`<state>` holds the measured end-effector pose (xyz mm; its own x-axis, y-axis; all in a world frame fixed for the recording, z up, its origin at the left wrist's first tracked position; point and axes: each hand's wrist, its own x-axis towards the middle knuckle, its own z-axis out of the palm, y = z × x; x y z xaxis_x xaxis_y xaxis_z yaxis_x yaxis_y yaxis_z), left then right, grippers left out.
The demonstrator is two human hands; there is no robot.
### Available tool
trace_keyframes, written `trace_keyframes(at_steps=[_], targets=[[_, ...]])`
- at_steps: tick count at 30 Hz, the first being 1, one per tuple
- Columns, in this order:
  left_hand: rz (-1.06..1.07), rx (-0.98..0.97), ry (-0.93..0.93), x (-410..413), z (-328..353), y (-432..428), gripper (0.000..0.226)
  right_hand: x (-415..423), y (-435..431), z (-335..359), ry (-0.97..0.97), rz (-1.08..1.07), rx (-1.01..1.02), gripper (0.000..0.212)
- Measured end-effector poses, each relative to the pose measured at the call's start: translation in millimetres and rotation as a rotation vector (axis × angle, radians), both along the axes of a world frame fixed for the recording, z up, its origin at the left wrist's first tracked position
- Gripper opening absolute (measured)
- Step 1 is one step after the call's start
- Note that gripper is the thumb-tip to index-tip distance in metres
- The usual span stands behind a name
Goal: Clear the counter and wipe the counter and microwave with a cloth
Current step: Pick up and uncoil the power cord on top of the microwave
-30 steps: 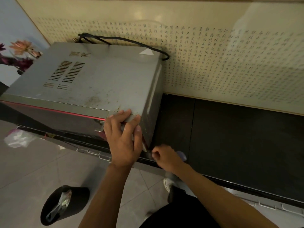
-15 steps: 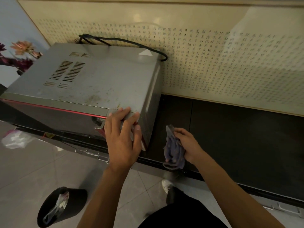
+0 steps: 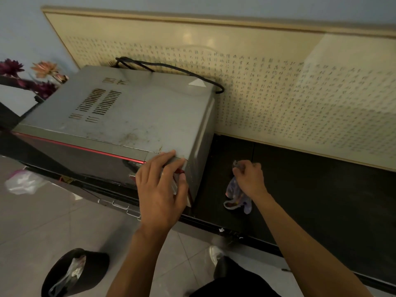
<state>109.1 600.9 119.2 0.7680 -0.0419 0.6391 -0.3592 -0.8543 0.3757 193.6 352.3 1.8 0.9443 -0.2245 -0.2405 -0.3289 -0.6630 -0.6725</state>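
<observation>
A grey metal microwave (image 3: 128,112) stands on the dark counter (image 3: 321,194), angled with its front toward the floor side. My left hand (image 3: 160,189) lies flat over its front right top corner, fingers spread on the edge. My right hand (image 3: 249,179) is just right of the microwave, above the counter, gripping a crumpled bluish-grey cloth (image 3: 235,198) that hangs down and touches the counter surface. The microwave top shows brown stains near the front edge.
A black power cord (image 3: 171,67) loops behind the microwave against a cream panel with rows of script (image 3: 300,93). On the tiled floor stand a black bin with a liner (image 3: 72,273) and a white plastic bag (image 3: 23,182). Artificial flowers (image 3: 32,76) sit at far left.
My right hand has brought the cloth up from the counter's front edge and moved it rightward and farther onto the counter. My left hand has stayed on the microwave corner.
</observation>
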Motion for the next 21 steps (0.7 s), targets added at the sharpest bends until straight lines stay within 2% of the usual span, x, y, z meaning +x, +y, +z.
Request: trace_keyframes(at_steps=[2,9,13,16,21], targets=[[0.0,0.004,0.009,1.8,6.9,2.6,0.026,6.4,7.3,25.2,-0.094,0.089,-0.062,0.037],[0.037,0.022,0.033,12.7,26.7,17.3,0.022,52.3,49.8,151.7,-0.564,0.245,0.177,0.017],[0.093,0.021,0.065,28.4,45.8,25.7,0.021,100.5,86.2,199.5,-0.739,0.356,0.183,0.012],[0.141,-0.003,0.108,44.8,57.6,34.2,0.021,152.6,123.0,219.0,-0.76,0.481,0.117,0.016],[0.224,-0.026,0.195,71.1,70.7,45.3,0.025,230.3,195.7,247.1,-0.592,0.681,-0.277,0.04]])
